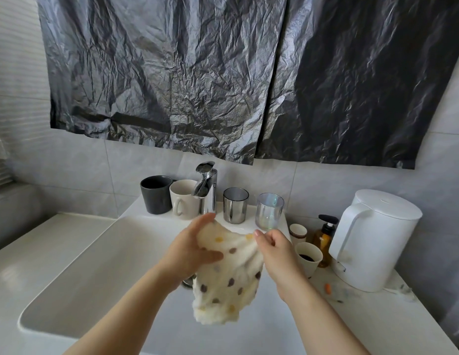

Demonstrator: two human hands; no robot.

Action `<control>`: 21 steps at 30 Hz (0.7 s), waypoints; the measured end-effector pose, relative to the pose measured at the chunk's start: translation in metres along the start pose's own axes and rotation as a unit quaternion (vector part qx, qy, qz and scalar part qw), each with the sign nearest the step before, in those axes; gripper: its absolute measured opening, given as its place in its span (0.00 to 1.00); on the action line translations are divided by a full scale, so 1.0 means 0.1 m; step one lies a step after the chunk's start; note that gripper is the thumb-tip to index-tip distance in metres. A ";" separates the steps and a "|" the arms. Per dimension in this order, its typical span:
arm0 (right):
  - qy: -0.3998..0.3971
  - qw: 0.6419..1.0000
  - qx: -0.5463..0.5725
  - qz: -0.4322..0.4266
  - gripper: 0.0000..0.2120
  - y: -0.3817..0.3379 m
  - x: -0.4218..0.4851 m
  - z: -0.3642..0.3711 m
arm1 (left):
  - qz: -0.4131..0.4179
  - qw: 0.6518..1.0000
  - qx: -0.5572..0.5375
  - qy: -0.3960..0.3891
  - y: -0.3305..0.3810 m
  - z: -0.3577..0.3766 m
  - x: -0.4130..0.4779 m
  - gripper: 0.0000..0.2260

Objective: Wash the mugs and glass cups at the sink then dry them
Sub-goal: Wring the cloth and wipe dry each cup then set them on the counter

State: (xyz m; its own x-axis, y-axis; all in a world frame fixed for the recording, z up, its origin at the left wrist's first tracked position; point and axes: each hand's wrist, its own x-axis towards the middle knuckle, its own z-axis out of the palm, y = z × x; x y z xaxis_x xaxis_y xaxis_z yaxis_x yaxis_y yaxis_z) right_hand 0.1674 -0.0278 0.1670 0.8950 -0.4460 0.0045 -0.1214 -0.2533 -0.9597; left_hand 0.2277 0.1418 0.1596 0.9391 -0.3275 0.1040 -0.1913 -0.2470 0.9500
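Note:
Over the white sink (77, 278) both hands hold a cream towel with coloured dots (227, 280). My left hand (195, 248) grips its upper left part; my right hand (273, 248) pinches its upper right edge, and the rest hangs down. On the ledge behind the sink stand a black mug (156, 194), a cream mug (183, 199), a mirrored silver glass cup (235, 204) and an iridescent glass cup (269, 211). The chrome tap (206, 188) stands between the cream mug and the silver cup.
On the counter to the right are a white electric kettle (374, 242), an amber pump bottle (324, 239) and two paper cups (307, 257), the nearer one holding dark liquid. Black plastic sheeting (223, 78) hangs on the tiled wall above.

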 end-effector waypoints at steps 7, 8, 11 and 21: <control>-0.046 0.998 -0.042 -0.024 0.09 0.09 -0.04 -0.03 | -0.003 0.990 0.110 0.092 0.00 -0.11 0.12 0.11; -0.066 0.995 -0.069 -0.031 0.10 0.09 -0.04 -0.05 | -0.014 0.989 0.114 0.093 0.00 -0.13 0.14 0.09; -0.077 0.977 -0.188 -0.058 0.16 0.15 -0.02 -0.08 | -0.056 0.990 0.105 0.075 -0.02 -0.20 0.15 0.03; -0.040 0.984 -0.157 -0.080 0.12 0.31 0.07 -0.08 | -0.141 0.987 0.014 -0.070 -0.01 -0.31 -0.02 0.18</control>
State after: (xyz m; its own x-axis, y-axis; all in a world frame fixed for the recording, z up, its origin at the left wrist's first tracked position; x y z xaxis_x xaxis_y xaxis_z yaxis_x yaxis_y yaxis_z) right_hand 0.1661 -0.0458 0.1394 0.9427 -0.3136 0.1135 -0.0922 -0.5720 -0.8150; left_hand 0.2351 0.1704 0.1673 0.9075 -0.3653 -0.2071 0.0622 -0.3708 0.9266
